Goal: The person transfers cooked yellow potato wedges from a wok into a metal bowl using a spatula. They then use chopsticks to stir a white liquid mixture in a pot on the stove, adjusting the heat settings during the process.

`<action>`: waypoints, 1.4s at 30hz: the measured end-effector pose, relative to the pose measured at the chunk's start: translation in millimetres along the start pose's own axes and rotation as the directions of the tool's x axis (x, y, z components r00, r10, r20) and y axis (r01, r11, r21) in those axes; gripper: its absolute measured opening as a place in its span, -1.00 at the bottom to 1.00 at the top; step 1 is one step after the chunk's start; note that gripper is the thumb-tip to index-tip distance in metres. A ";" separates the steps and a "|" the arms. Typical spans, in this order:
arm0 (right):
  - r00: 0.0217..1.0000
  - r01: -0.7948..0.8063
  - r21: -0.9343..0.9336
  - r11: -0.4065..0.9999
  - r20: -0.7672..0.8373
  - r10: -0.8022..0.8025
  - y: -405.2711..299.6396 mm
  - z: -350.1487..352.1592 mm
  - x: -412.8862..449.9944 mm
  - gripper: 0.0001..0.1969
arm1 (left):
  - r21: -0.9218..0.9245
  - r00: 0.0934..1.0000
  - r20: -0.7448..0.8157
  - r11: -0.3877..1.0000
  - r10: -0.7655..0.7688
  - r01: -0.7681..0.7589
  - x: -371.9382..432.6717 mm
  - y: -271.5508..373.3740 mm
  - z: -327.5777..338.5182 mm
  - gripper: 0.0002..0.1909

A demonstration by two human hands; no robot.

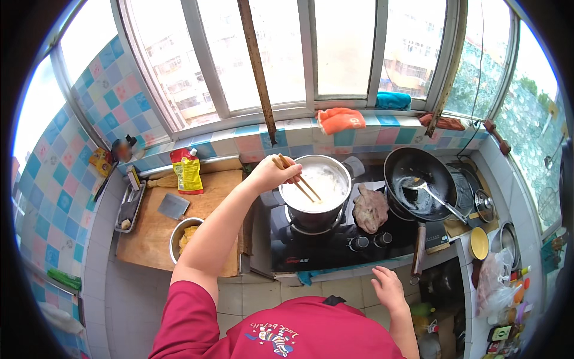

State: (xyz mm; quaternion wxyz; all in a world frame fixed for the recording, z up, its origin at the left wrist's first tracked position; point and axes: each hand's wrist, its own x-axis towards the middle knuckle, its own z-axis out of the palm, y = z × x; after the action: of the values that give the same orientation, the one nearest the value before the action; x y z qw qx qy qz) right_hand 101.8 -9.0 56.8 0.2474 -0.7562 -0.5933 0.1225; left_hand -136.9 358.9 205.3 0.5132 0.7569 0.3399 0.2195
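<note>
My left hand (279, 171) grips a pair of wooden chopsticks (299, 181) over a steel pot (350, 188) on the left burner. Their tips dip into whitish, steaming or foamy contents (320, 190); what lies beneath cannot be made out. My right hand (387, 287) hangs in front of the stove's front edge with fingers apart and nothing in it. On the black glass gas stove (314, 251), right of the pot, lies a crumpled grey-brown cloth (371, 208). A black wok (403, 166) stands on the right burner with a metal spatula (432, 193) resting inside.
A wooden board (143, 242) at left carries a cleaver (174, 205), a steel bowl (172, 244) of yellow food and a yellow pouch (188, 172). The wok's handle (419, 247) juts past the stove's front. At right are a yellow bowl (479, 243), a glass lid (485, 204) and several bottles (506, 314).
</note>
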 end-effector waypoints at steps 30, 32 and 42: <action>1.000 -0.029 0.000 1.000 0.007 0.029 4.8 2.8 -3.5 -0.69 | -0.126 0.926 -0.240 0.955 -0.293 0.270 6.1 -54.6 -26.5 -0.76; 0.999 -0.040 -0.009 0.999 0.000 0.040 5.6 2.8 -7.1 -0.69 | -0.217 0.908 -0.282 0.942 -0.311 0.255 12.7 -66.6 -20.0 -0.76; 0.999 -0.054 -0.015 0.998 -0.004 0.054 9.5 -0.6 -23.3 -0.69 | -0.370 0.922 -0.346 0.928 -0.174 0.037 40.4 -79.7 46.8 -0.78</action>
State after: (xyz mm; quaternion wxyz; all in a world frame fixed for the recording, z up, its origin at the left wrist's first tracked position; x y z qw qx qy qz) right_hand 103.8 -33.1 49.9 0.2393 -0.7740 -0.5730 0.1235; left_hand -100.9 378.7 113.2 0.5790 0.5761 0.4265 0.3886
